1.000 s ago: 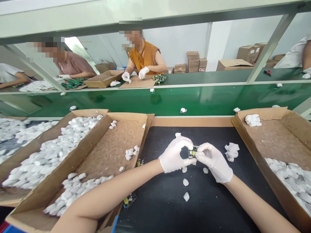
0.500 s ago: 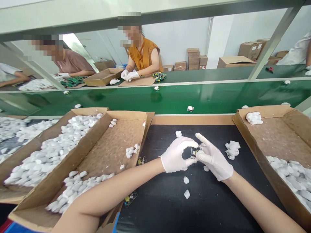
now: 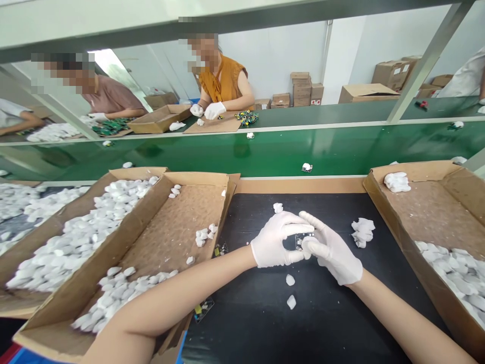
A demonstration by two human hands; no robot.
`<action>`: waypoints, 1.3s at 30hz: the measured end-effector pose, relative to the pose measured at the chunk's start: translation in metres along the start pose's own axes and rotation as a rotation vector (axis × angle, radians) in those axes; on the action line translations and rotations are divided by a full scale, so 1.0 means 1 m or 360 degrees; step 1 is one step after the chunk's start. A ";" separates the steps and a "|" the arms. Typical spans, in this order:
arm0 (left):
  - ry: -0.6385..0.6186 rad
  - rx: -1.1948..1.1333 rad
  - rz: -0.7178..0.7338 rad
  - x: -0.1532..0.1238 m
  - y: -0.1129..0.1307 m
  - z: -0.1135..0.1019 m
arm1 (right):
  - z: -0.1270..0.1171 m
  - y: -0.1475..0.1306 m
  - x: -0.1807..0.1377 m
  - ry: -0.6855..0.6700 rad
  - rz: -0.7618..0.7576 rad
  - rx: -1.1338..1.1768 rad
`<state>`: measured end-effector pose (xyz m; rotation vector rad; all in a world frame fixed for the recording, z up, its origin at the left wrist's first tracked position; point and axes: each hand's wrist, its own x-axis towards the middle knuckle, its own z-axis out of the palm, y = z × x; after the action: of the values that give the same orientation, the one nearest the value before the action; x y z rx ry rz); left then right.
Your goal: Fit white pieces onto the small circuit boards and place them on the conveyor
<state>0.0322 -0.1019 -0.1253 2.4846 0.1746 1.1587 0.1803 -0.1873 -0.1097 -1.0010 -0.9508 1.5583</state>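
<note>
A small circuit board (image 3: 300, 239) is held between my two gloved hands above the black mat. My left hand (image 3: 273, 239) comes from the left, its thumb and fingers curved round the board's edges. From the right, my right hand (image 3: 333, 250) closes on the same board, its thumb across the near side and its fingers behind. A whitish piece may sit under the right thumb; I cannot tell it from the glove. Two white pads, one (image 3: 290, 280) nearer the hands and another (image 3: 291, 302) below it, lie on the mat. A white clump (image 3: 278, 208) lies beyond my left hand.
Cardboard trays (image 3: 223, 212) with white pads flank the mat on the left, another tray (image 3: 379, 202) on the right. A crumpled white bundle (image 3: 362, 232) lies right of my hands. Beyond runs a green conveyor (image 3: 276, 151) carrying a board (image 3: 306, 167); co-workers sit across it.
Both hands stay in place while the board turns and my right fingers close in over it. The white pad beneath my right hand is no longer visible. Boards on the conveyor have shifted right.
</note>
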 end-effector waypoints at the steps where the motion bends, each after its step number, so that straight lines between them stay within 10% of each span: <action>1: 0.0004 0.0002 0.0025 0.000 0.000 -0.001 | 0.000 -0.001 0.000 -0.0056 -0.0005 0.0049; 23: 0.0051 0.0550 0.0027 0.000 0.014 0.000 | -0.002 -0.005 -0.003 -0.0034 0.0042 -0.0788; 39: 0.0139 0.0572 0.0065 0.003 0.012 -0.001 | -0.004 -0.008 -0.004 -0.0016 -0.0099 -0.0502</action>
<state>0.0326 -0.1117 -0.1176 2.7551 0.3891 1.3556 0.1878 -0.1893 -0.1028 -1.1698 -1.2495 1.3884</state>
